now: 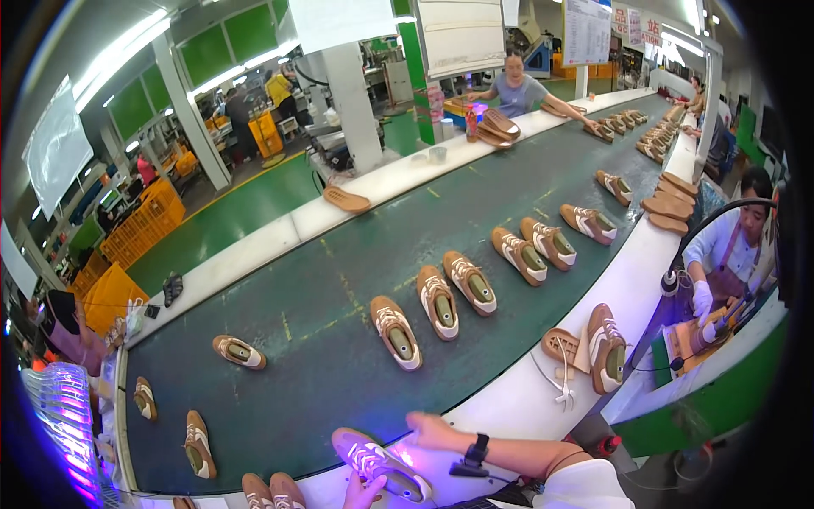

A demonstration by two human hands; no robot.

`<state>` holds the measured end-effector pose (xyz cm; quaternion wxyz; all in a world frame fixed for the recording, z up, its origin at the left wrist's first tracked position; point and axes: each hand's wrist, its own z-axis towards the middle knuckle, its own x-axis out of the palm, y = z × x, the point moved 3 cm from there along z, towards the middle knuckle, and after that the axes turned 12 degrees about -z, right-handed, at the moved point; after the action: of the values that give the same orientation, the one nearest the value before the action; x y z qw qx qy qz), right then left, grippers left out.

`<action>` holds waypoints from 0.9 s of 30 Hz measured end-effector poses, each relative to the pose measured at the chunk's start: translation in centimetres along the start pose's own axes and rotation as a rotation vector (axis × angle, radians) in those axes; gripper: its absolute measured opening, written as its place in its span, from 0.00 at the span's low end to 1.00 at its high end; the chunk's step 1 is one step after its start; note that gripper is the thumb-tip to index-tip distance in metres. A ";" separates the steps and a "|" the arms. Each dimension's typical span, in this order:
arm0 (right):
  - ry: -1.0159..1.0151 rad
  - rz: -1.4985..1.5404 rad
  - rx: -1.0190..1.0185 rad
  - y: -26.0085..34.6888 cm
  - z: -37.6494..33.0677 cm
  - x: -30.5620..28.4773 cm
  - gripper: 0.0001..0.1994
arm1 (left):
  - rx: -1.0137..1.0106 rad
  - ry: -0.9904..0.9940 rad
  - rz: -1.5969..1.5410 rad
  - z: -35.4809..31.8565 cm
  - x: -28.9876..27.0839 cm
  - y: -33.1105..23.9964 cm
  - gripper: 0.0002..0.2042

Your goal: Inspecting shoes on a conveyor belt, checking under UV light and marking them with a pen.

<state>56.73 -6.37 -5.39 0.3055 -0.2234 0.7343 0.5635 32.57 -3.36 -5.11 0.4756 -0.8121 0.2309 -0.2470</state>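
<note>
At the bottom centre of the frame lies the shoe (pixel 379 465) I am working on: a low sneaker with a tan upper, pale side stripes, white laces and a thick white sole. It rests on its side on the white edge of the desk (pixel 509 399), toe toward the upper left, and a violet light washes over it.

My right hand (pixel 428 428) reaches in from the lower right, a black wristwatch (pixel 479 448) on the wrist. The hand lies flat and loosely closed just above the heel end of the shoe; whether the fingers grip it I cannot tell, since the glare blurs them. My left hand (pixel 363 492) comes up from the bottom edge, fingers spread, touching the underside of the shoe near its middle.

Above my hands a dark green conveyor belt (pixel 322 356) runs diagonally from lower left to upper right. Matching tan shoes stand on it in a loose row, each with a green form inside. To the right of centre, another shoe (pixel 605 346) and a tan sole (pixel 563 345) lie on the white desk edge. At the right edge a person in a white glove (pixel 703 299) works at a station.
</note>
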 end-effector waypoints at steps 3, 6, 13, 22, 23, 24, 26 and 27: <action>-0.305 0.007 0.146 -0.2 4.7 -6.2 0.25 | -0.136 -0.116 -0.024 0.1 0.1 0.3 0.25; -0.492 -0.040 0.220 -1.8 10.6 -9.5 0.26 | -0.184 -0.007 0.074 0.8 1.7 -0.7 0.42; -0.285 0.019 0.447 -6.4 20.6 -9.4 0.40 | 0.115 -0.016 0.069 2.4 2.8 0.6 0.46; -0.322 0.178 0.420 -7.3 19.2 -9.0 0.36 | -0.070 -0.183 -0.106 1.1 2.9 0.6 0.48; -0.338 0.276 0.383 -8.5 18.3 -8.9 0.36 | -0.056 -0.228 -0.141 1.1 2.6 0.9 0.48; -0.211 0.646 0.261 -11.4 17.7 -7.9 0.33 | -0.071 -0.212 -0.144 1.3 2.7 0.9 0.48; 0.030 0.974 0.187 -7.6 12.9 -8.1 0.26 | -0.107 -0.237 -0.316 0.8 1.6 1.6 0.48; 0.030 1.065 0.179 -6.7 10.1 -7.8 0.25 | -0.111 -0.241 -0.324 0.6 0.8 2.6 0.48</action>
<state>68.81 1.43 -6.34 -0.0152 0.1984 0.7954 0.5725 33.20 -4.64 -7.55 0.4082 -0.8873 0.0521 -0.2080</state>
